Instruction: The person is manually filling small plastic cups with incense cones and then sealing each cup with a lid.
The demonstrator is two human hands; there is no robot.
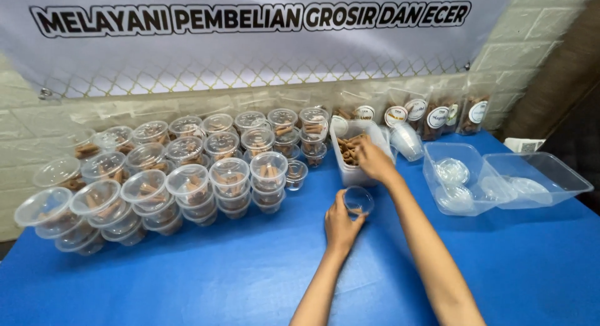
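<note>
My left hand point(340, 226) grips a small clear plastic cup point(359, 200) standing on the blue table point(219, 276); a few brown sticks lie in it. My right hand point(374, 160) reaches into a tall clear tub point(350, 173) of brown cinnamon-like sticks point(349, 148) just behind the cup, fingers closed among the sticks. Whether it holds any is hidden.
Several stacked, lidded cups point(187, 182) filled with sticks cover the left half. Labelled bags point(431, 117) lean on the brick wall. A stack of empty cups point(406, 140) lies beside the tub. Two clear trays point(537, 176) with lids stand at the right. A banner hangs above.
</note>
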